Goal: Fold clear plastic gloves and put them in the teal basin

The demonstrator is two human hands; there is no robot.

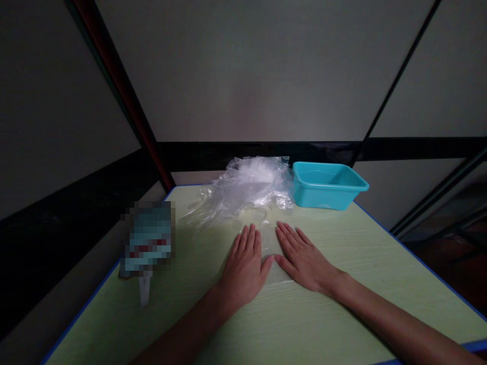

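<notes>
My left hand [245,266] and my right hand [302,258] lie flat, palms down, side by side on the pale green table [342,304]. Fingers are stretched out and the thumbs nearly touch. Both press on a thin clear plastic sheet [271,243] spread on the tabletop between and under them. Just beyond my fingertips a crumpled heap of clear plastic bags [247,187] lies at the table's far edge.
A turquoise plastic tub [327,185] stands at the far right of the table, next to the plastic heap. A blurred-out box-like object [148,238] sits at the left edge. The table has a blue rim, with dark walls around it.
</notes>
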